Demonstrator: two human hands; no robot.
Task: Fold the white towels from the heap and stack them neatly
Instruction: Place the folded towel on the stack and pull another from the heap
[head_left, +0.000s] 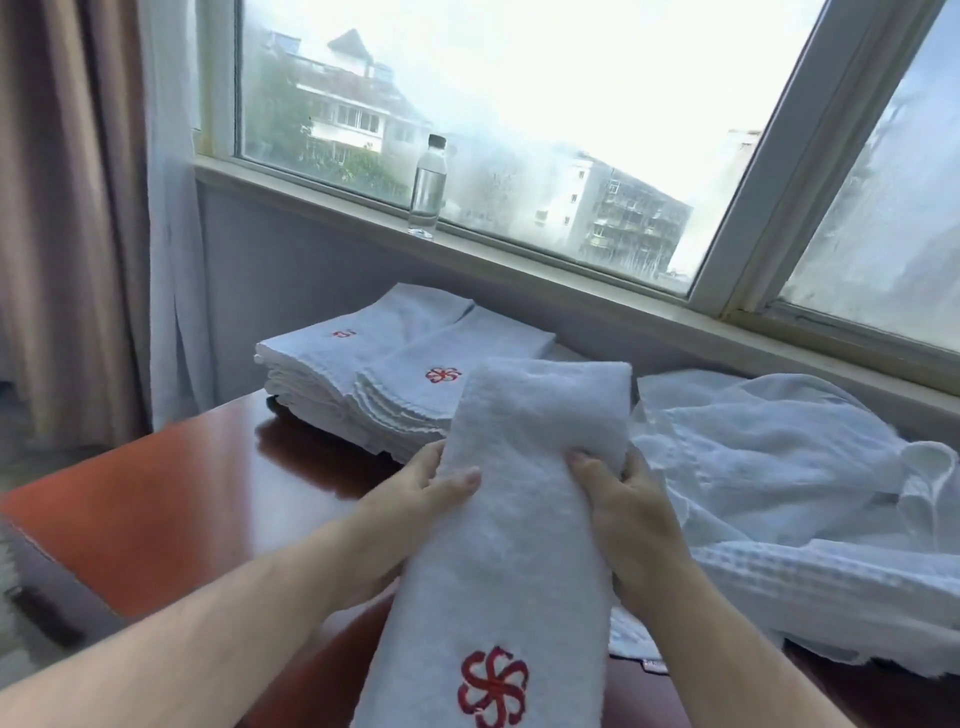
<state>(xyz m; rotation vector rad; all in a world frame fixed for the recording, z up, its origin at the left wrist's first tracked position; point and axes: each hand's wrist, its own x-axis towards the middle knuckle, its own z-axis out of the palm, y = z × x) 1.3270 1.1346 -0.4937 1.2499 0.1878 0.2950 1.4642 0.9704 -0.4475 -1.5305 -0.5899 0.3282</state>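
White terry towel (519, 519) with a red pinwheel emblem, folded into a long strip, is held above the glossy reddish-brown wooden tabletop (171, 499), each grip closed on it, left hand (421, 483) pinching its left edge, right hand (623, 509) its right, between the stack of folded white towels (395, 364) and the rumpled heap of white linen (779, 467).

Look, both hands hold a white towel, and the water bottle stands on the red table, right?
Not quite: the head view shows the water bottle standing on the windowsill instead. The left hand and right hand do hold the white towel.
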